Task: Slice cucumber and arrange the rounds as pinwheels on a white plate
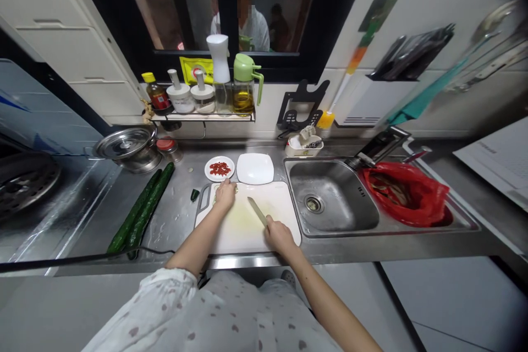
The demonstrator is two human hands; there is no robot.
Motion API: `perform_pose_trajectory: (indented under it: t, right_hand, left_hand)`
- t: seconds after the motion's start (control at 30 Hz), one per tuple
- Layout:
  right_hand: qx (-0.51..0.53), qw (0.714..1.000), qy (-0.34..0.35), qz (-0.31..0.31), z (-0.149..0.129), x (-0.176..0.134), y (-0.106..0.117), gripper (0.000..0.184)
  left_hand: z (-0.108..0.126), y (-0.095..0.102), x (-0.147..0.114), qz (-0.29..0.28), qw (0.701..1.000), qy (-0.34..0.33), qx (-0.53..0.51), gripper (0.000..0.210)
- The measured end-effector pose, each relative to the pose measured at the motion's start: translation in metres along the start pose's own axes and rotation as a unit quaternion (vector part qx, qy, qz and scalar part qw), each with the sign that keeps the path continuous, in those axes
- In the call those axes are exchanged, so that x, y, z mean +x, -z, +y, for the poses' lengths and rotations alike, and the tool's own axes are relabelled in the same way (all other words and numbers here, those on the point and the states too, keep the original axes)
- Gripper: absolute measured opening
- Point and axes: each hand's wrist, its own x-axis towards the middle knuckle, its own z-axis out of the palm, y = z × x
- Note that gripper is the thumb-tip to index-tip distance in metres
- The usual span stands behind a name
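Observation:
A white cutting board point(251, 234) with a grey handle lies on the steel counter. Gripped by its handle in my right hand point(281, 235) is a knife point(257, 211), its blade pointing up and left over the bare middle of the board. My left hand point(225, 196) rests at the board's upper left, fingers bent down and drawn together. Thin green-edged slices point(236, 188), which look like cucumber, show beside these fingers; what lies beneath them is hidden. Just left of the board sits a small dark green cucumber end point(194, 194).
Behind the board are a plate of chopped red pieces point(220, 168) and a white plate point(254, 168). Two cucumbers point(142, 212) lie left, near a lidded pot point(132, 148) and a red-capped jar point(168, 148). To the right are a sink point(334, 223) and a red bag point(412, 209).

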Motion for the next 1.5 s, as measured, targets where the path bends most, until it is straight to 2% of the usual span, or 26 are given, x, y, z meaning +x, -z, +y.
perform_pose_trajectory:
  t: [0.1, 0.2, 0.33, 0.47, 0.6, 0.73, 0.87, 1.03, 1.23, 1.5]
  right_hand:
    - [0.001, 1.000, 0.004, 0.002, 0.001, 0.001, -0.001, 0.030]
    - [0.001, 1.000, 0.005, 0.005, 0.001, 0.002, -0.001, 0.030]
    - [0.004, 1.000, 0.003, 0.000, 0.001, 0.002, 0.000, 0.029]
    - [0.002, 1.000, 0.005, -0.002, 0.002, 0.002, 0.002, 0.029]
    - [-0.003, 1.000, 0.011, -0.003, 0.001, 0.001, 0.005, 0.028]
    - [-0.013, 1.000, 0.018, -0.009, -0.001, -0.001, 0.009, 0.028]
    - [-0.024, 0.999, 0.037, -0.013, -0.003, -0.006, 0.010, 0.028]
    - [-0.036, 0.997, 0.056, -0.025, -0.004, -0.014, 0.009, 0.029]
    - [-0.050, 0.996, 0.073, -0.028, -0.010, -0.021, 0.009, 0.028]
    - [-0.058, 0.994, 0.083, -0.040, -0.016, -0.022, 0.009, 0.028]
  left_hand:
    - [0.001, 0.004, -0.002, 0.016, 1.000, 0.011, -0.024, 0.024]
    - [0.001, 0.008, -0.006, 0.023, 0.994, 0.053, -0.089, 0.016]
    - [-0.001, 0.008, -0.015, 0.022, 0.967, 0.125, -0.222, 0.016]
    - [-0.005, 0.000, -0.029, 0.004, 0.946, 0.144, -0.289, 0.017]
    - [-0.009, -0.008, -0.046, -0.034, 0.948, 0.135, -0.285, 0.016]
    - [-0.009, -0.014, -0.060, -0.044, 0.953, 0.141, -0.266, 0.017]
    - [-0.007, -0.016, -0.066, -0.036, 0.963, 0.107, -0.246, 0.019]
    - [-0.008, -0.013, -0.069, 0.015, 0.980, 0.062, -0.187, 0.023]
    - [-0.009, -0.013, -0.074, 0.006, 0.986, 0.079, -0.145, 0.023]
    - [-0.009, -0.017, -0.074, -0.005, 0.985, 0.090, -0.145, 0.023]
